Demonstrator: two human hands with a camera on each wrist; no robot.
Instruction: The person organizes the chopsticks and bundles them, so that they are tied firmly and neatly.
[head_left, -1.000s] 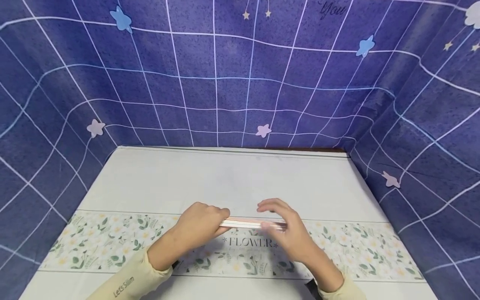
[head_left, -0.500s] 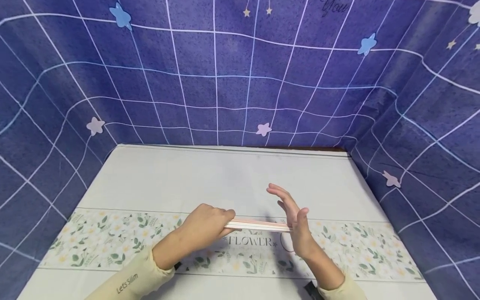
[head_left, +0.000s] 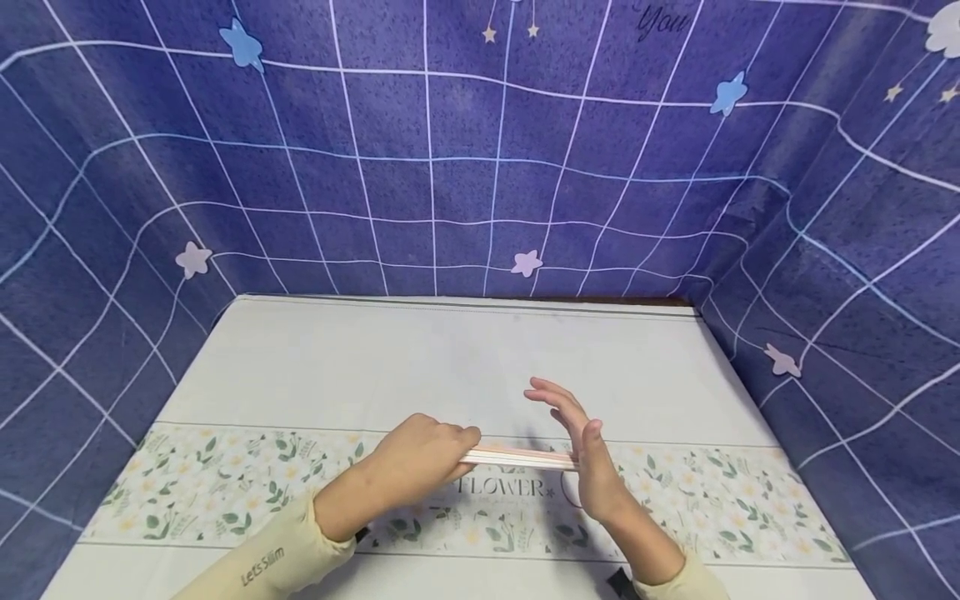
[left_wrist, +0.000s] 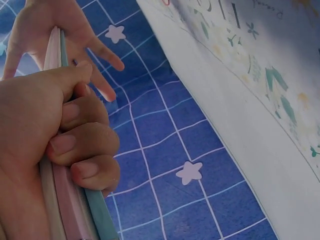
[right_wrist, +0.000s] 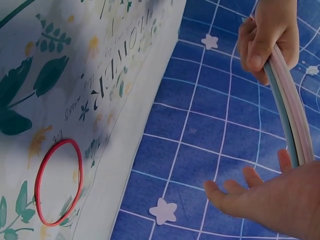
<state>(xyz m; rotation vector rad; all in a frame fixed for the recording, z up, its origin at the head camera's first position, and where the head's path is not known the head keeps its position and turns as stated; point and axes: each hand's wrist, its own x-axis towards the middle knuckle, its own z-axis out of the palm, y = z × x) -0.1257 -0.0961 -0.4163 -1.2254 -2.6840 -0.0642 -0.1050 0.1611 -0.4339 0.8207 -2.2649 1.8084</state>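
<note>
Two pale sleeves point(head_left: 270, 554) at the near edge, printed lettering on the left one, and out of them come the hands. The left hand point(head_left: 405, 462) has it: a firm grip, fingers curled right round the bundle point(head_left: 519, 457), thumb laid along it, strips of cream, pink and teal packed side by side in the fist. Out past that thumb the bundle runs, close to level, bowing slightly in the right wrist's view, straight across to the right hand point(head_left: 596, 471). And no grip on this side! The fingers stand up loosely spread, slightly bent, thumb raised apart, and the bundle's far end meets the palm well below the fingertips. So the bundle spans the gap between fist and palm, above the cloth point(head_left: 450, 358). Down on that cloth, a red ring point(right_wrist: 38, 185) lies flat on the flowered band, partly hidden behind the right hand from the head. Plain white cloth beyond, then the curtain point(head_left: 390, 187), deep blue, crossed by pale wavy lines and dotted with stars point(head_left: 527, 263).
</note>
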